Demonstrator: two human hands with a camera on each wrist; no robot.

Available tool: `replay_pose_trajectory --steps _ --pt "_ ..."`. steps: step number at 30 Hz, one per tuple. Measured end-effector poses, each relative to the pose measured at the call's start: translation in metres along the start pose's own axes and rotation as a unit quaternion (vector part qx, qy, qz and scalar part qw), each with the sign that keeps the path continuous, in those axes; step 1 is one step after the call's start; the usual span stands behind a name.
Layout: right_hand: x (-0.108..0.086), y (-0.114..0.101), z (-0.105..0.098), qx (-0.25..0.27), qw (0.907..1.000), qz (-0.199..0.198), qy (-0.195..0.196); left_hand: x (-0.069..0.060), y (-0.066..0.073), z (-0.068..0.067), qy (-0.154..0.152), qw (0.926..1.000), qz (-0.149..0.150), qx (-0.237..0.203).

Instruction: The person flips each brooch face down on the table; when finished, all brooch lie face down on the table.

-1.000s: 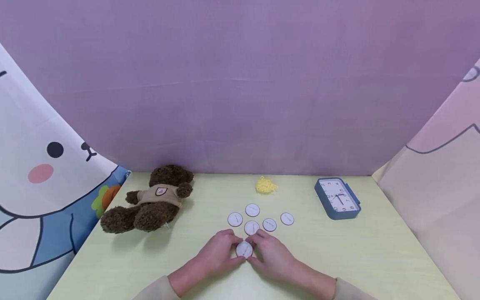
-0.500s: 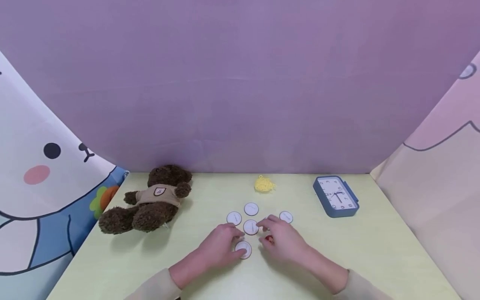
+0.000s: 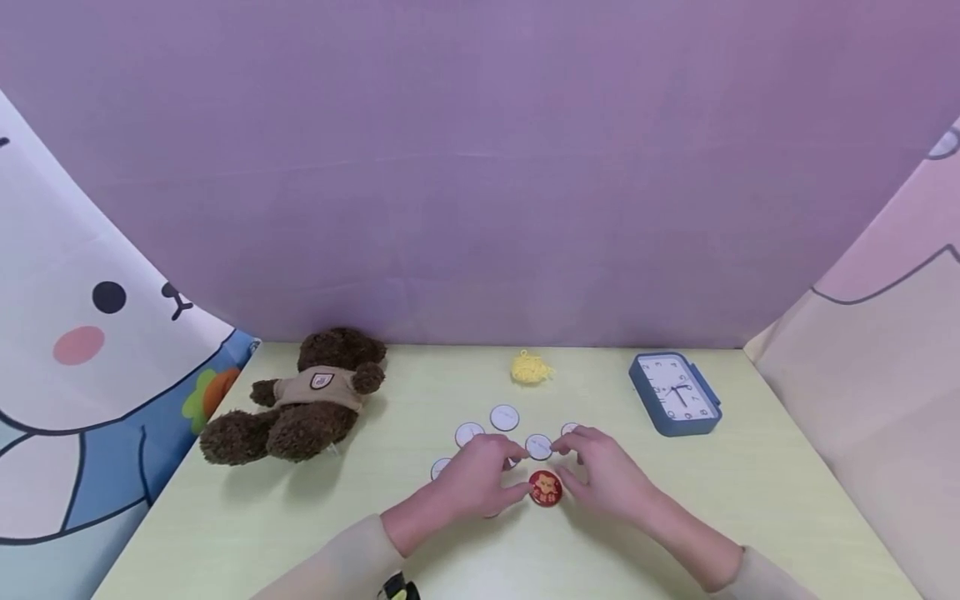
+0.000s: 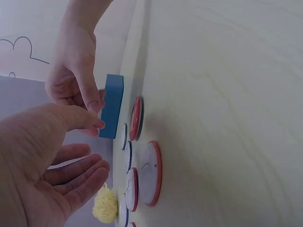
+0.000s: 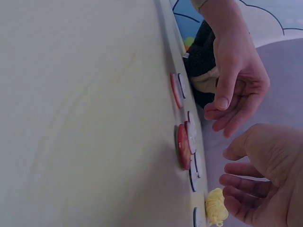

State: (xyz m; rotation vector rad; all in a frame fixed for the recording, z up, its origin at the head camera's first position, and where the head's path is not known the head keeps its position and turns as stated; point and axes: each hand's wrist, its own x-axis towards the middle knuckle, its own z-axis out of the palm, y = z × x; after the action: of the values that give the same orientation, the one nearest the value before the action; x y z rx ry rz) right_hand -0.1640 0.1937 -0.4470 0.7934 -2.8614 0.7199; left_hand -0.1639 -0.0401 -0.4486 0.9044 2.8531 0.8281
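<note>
A round red badge [image 3: 546, 488] with a yellow figure lies face up on the table between the two hands. My left hand [image 3: 480, 479] is just to its left, thumb and fingers apart, with several white discs partly hidden under it. On the badge's right is my right hand [image 3: 606, 477], its fingers loosely bent. Both wrist views show the hands raised over the table, apart from the red badge [image 4: 137, 118] and holding nothing. Around them lie round white discs with dark or red rims, among them a white disc [image 3: 538, 447] just behind the badge.
A ball of yellow yarn [image 3: 531, 368] sits at the back. To the right stands a blue clock [image 3: 675, 394], and a brown teddy bear [image 3: 318, 392] in a tan shirt lies at left. A purple cloth [image 3: 480, 183] hangs behind the table.
Both hands held a white disc at first. The right hand moved right, uncovering the red badge, and the left hand followed rightward. A white disc now shows left of the left hand.
</note>
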Motion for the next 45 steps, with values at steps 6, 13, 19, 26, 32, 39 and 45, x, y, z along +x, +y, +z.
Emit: replay_pose_trajectory --steps 6,13,19,26,32,39,45 --pt "-0.007 0.006 0.006 -0.002 0.9999 -0.011 -0.001 0.004 0.005 0.012 -0.005 1.0 -0.005 0.006" --pt "-0.014 0.006 0.011 -0.019 0.9995 -0.02 -0.018 0.001 0.011 0.02 -0.011 0.999 -0.032 0.029" --pt "-0.019 0.007 0.015 -0.035 0.9984 -0.042 -0.015 0.001 0.009 0.025 -0.02 0.9984 -0.041 0.034" --pt "-0.019 0.007 0.022 -0.004 0.9981 -0.061 -0.009 0.005 0.007 0.031 -0.014 0.9989 -0.017 0.042" --pt "-0.023 0.012 0.028 0.036 0.9979 -0.053 0.008 0.006 0.01 0.03 -0.011 0.9992 -0.018 0.033" --pt "-0.021 0.015 0.026 0.142 0.9874 -0.019 0.066 0.01 0.013 0.021 0.095 0.9933 -0.004 -0.065" --pt "-0.012 0.009 0.019 0.17 0.9764 -0.034 0.128 0.017 0.019 0.008 0.194 0.9769 0.013 -0.089"
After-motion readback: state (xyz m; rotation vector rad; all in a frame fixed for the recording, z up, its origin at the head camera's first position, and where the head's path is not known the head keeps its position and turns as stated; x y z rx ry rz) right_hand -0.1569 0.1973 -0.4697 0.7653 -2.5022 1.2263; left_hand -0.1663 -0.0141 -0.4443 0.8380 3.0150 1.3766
